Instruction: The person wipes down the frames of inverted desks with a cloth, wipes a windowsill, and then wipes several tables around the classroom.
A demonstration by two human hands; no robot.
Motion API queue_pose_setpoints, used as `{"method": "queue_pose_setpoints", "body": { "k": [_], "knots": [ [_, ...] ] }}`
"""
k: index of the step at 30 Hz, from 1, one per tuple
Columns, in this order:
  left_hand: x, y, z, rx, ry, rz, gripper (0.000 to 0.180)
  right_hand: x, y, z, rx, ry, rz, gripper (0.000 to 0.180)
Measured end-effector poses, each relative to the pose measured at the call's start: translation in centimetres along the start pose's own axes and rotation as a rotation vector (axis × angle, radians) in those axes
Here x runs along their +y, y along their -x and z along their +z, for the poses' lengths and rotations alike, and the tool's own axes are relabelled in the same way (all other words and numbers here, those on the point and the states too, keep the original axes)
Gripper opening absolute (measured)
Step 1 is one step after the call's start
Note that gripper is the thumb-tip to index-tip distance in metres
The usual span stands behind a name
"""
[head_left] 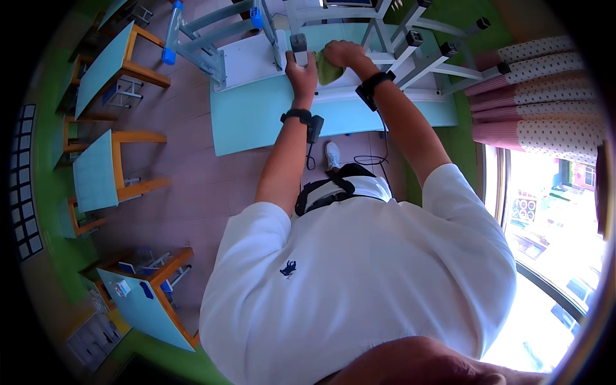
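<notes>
A grey chair leg (299, 50) is gripped by the left hand (301, 72) for steadiness, while a green cloth (328, 69) is pressed under the right hand's (343, 54) closed fingers on the far table (256, 115).

The only view is coming from a camera worn on the person's head, and it is looking steeply down over the chest and the white shirt (359, 289). It is facing forward and down, toward the light blue table (256, 122) at the top of the picture. The shirt is lying very near the lens and is filling the lower half, while the left hand (301, 67) and the right hand (343, 54) are appearing small and far up. The fisheye lens is bending straight edges toward the round dark rim. No second view is sharing the scene.
</notes>
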State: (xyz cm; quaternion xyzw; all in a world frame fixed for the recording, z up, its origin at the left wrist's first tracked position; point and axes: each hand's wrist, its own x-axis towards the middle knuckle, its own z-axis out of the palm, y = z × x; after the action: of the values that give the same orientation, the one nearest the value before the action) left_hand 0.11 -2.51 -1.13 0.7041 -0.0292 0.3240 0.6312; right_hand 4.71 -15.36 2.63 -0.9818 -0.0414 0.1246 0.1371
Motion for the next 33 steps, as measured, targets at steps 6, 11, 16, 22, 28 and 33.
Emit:
{"method": "queue_pose_setpoints", "body": {
  "k": [6, 11, 16, 22, 28, 33],
  "knots": [
    [0.4, 0.7, 0.4, 0.074, -0.015, -0.146, 0.035, -1.6, -0.1, -0.5, -0.101, -0.040, 0.006, 0.050],
    [-0.7, 0.3, 0.4, 0.018, 0.041, -0.167, 0.037, -0.4, -2.4, -0.1, -0.219, -0.106, -0.162, 0.049],
    [-1.8, 0.4, 0.3, 0.113, 0.040, -0.088, 0.025, -0.9, -1.0, -0.8, -0.165, -0.108, -0.164, 0.047],
    [-2.0, -0.7, -3.7, -0.388, -0.005, -0.333, 0.036, -0.6, 0.8, -2.4, -0.016, -0.112, -0.213, 0.046],
    [0.4, 0.5, -5.4, -0.588, -0.169, -0.251, 0.069, -0.6, 1.0, -1.6, 0.068, -0.131, -0.263, 0.046],
    [1.2, 1.9, -4.6, -0.494, -0.349, -0.279, 0.066, -0.2, 1.3, -0.4, 0.183, -0.144, -0.287, 0.044]
  ]
}}
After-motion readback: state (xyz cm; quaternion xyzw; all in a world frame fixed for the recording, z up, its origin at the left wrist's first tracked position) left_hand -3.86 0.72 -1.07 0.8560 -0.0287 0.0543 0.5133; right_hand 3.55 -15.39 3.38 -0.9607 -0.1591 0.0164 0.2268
